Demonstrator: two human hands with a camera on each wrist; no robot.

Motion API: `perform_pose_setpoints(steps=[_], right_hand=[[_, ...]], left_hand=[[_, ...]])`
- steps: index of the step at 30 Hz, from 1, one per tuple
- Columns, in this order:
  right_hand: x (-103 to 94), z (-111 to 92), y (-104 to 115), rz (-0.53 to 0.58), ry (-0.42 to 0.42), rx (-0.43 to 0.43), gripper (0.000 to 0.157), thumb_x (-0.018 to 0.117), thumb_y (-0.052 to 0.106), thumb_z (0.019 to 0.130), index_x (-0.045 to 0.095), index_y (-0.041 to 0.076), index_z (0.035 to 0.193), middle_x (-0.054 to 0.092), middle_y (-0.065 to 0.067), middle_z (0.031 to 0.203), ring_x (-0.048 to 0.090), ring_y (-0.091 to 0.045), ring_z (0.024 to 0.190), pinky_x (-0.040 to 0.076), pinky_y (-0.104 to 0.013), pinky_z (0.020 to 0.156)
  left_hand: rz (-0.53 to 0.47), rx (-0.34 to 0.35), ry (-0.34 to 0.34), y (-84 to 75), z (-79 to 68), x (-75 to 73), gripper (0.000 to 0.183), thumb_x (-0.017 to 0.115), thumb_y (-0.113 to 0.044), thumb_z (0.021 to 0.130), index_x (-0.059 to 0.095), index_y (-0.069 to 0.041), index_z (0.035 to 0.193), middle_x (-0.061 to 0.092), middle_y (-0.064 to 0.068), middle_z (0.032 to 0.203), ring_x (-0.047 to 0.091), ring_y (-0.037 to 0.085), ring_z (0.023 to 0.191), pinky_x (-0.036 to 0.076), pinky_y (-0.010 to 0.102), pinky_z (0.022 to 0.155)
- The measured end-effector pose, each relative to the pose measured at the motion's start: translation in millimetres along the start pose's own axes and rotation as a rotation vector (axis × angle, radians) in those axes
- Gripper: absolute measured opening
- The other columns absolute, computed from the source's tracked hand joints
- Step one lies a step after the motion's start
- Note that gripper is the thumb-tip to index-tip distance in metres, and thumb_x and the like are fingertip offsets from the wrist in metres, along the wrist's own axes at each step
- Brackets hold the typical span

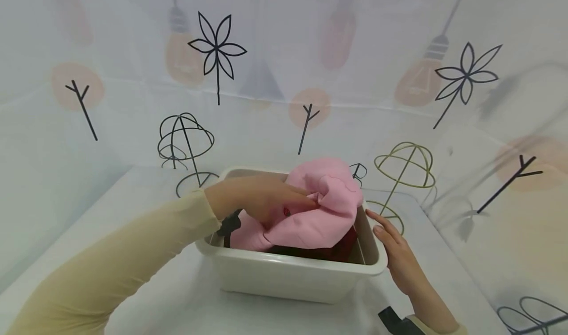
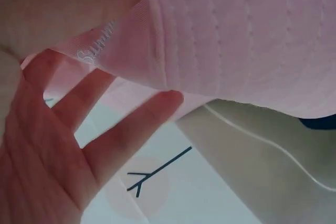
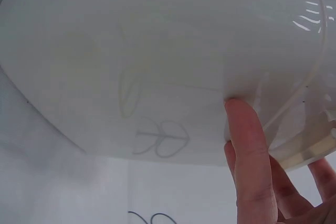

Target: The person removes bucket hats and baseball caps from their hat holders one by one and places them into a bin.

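Note:
A pink bucket hat [image 1: 328,202] with rows of stitching on its brim [image 2: 247,35] lies bunched at the top of a whitish plastic bin [image 1: 293,276]. My left hand [image 1: 266,197] reaches over the bin and holds the hat. In the left wrist view, the thumb goes behind the brim's edge and the fingers [image 2: 131,129] spread below, some tips hidden by the cloth. Partly visible pale lettering marks the hat's inside. My right hand [image 1: 397,253] rests against the bin's right side, its fairly straight fingers [image 3: 249,150] touching the outside near the rim.
Dark red cloth [image 1: 348,246] shows under the hat inside the bin. The bin stands on a white-covered table [image 1: 177,295]. Behind it hangs a pale curtain [image 1: 266,54] printed with flowers and lamps.

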State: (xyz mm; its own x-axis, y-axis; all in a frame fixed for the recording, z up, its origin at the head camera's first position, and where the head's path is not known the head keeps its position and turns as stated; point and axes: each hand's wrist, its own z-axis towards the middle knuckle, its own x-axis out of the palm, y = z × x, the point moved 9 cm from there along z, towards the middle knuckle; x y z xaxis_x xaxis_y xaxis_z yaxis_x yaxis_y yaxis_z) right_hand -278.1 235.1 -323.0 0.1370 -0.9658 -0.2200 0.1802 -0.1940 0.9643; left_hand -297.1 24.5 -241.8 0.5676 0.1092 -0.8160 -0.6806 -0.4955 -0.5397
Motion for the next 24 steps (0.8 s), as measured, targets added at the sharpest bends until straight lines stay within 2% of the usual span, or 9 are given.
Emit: perform_pose_setpoints(steps=[2, 4, 7, 10, 15, 17, 20, 22, 24], right_hand=[[-0.5, 0.6, 0.0, 0.001, -0.002, -0.001, 0.045, 0.035, 0.03, 0.102, 0.032, 0.015, 0.144, 0.042, -0.004, 0.124, 0.055, -0.007, 0.103, 0.051, -0.035, 0.076], [-0.7, 0.7, 0.1, 0.007, 0.001, -0.003, 0.045, 0.035, 0.03, 0.102, 0.033, 0.015, 0.144, 0.043, -0.004, 0.124, 0.054, -0.007, 0.103, 0.051, -0.035, 0.076], [-0.9, 0.2, -0.6, 0.015, 0.008, -0.005, 0.041, 0.035, 0.029, 0.102, 0.036, 0.019, 0.142, 0.045, 0.002, 0.123, 0.054, -0.006, 0.103, 0.05, -0.033, 0.077], [-1.6, -1.0, -1.2, 0.04, 0.007, -0.018, 0.035, 0.035, 0.026, 0.102, 0.04, 0.024, 0.136, 0.051, 0.008, 0.119, 0.055, -0.006, 0.101, 0.05, -0.031, 0.076], [-1.8, -1.6, -2.7, 0.056, -0.004, -0.037, 0.029, 0.035, 0.024, 0.102, 0.043, 0.025, 0.13, 0.053, 0.012, 0.117, 0.053, -0.007, 0.101, 0.049, -0.026, 0.077], [-1.4, -1.6, -4.0, 0.048, -0.009, -0.029, 0.031, 0.035, 0.025, 0.102, 0.042, 0.024, 0.132, 0.052, 0.012, 0.117, 0.053, -0.006, 0.102, 0.048, -0.025, 0.078], [-1.0, -1.2, -5.4, 0.038, -0.016, -0.008, 0.036, 0.036, 0.028, 0.101, 0.039, 0.02, 0.137, 0.049, 0.008, 0.121, 0.052, -0.005, 0.104, 0.048, -0.024, 0.08], [-0.7, -1.2, -5.6, 0.034, -0.013, 0.003, 0.041, 0.036, 0.028, 0.101, 0.036, 0.017, 0.14, 0.044, 0.002, 0.125, 0.053, -0.004, 0.104, 0.048, -0.026, 0.08], [0.5, -0.7, -5.4, 0.029, -0.005, 0.006, 0.044, 0.036, 0.029, 0.101, 0.033, 0.015, 0.143, 0.039, -0.004, 0.128, 0.052, -0.005, 0.105, 0.048, -0.027, 0.08]], left_hand=[[0.297, 0.109, -0.02, -8.4, 4.6, 1.0, 0.047, 0.054, -0.036, 0.091, 0.047, -0.028, 0.136, 0.052, -0.004, 0.12, 0.047, 0.008, 0.101, 0.039, 0.02, 0.081], [0.579, 0.122, -0.116, -12.0, 6.8, -2.9, 0.065, 0.068, -0.035, 0.08, 0.04, -0.035, 0.14, 0.032, -0.004, 0.143, 0.028, 0.013, 0.128, 0.03, 0.028, 0.101], [0.702, 0.133, -0.136, -15.1, 15.0, 0.2, 0.082, 0.08, -0.04, 0.064, 0.041, -0.044, 0.136, -0.001, -0.002, 0.155, -0.006, 0.022, 0.139, 0.015, 0.043, 0.11], [0.751, 0.128, -0.099, -17.3, 26.0, 8.3, 0.087, 0.08, -0.051, 0.06, 0.037, -0.052, 0.135, -0.024, -0.007, 0.151, -0.025, 0.023, 0.135, 0.001, 0.053, 0.109], [0.794, 0.114, 0.031, -18.1, 45.1, 31.5, 0.076, 0.077, -0.044, 0.069, 0.038, -0.049, 0.133, -0.003, -0.014, 0.154, -0.023, 0.025, 0.136, -0.009, 0.055, 0.106], [0.773, 0.11, 0.091, -15.5, 51.5, 42.7, 0.071, 0.073, -0.04, 0.075, 0.037, -0.044, 0.136, 0.009, -0.017, 0.152, -0.013, 0.019, 0.139, -0.007, 0.051, 0.108], [0.673, 0.127, 0.161, -10.0, 59.4, 57.5, 0.067, 0.063, -0.036, 0.085, 0.031, -0.035, 0.144, 0.018, -0.016, 0.151, 0.008, 0.008, 0.138, 0.007, 0.041, 0.111], [0.55, 0.088, 0.186, -3.1, 62.3, 63.1, 0.059, 0.058, -0.037, 0.089, 0.034, -0.035, 0.142, 0.033, -0.017, 0.143, 0.029, 0.002, 0.129, 0.021, 0.034, 0.108], [0.43, -0.035, 0.189, 8.4, 60.3, 64.8, 0.048, 0.053, -0.042, 0.091, 0.041, -0.04, 0.137, 0.047, -0.018, 0.129, 0.042, 0.004, 0.117, 0.029, 0.035, 0.101]])
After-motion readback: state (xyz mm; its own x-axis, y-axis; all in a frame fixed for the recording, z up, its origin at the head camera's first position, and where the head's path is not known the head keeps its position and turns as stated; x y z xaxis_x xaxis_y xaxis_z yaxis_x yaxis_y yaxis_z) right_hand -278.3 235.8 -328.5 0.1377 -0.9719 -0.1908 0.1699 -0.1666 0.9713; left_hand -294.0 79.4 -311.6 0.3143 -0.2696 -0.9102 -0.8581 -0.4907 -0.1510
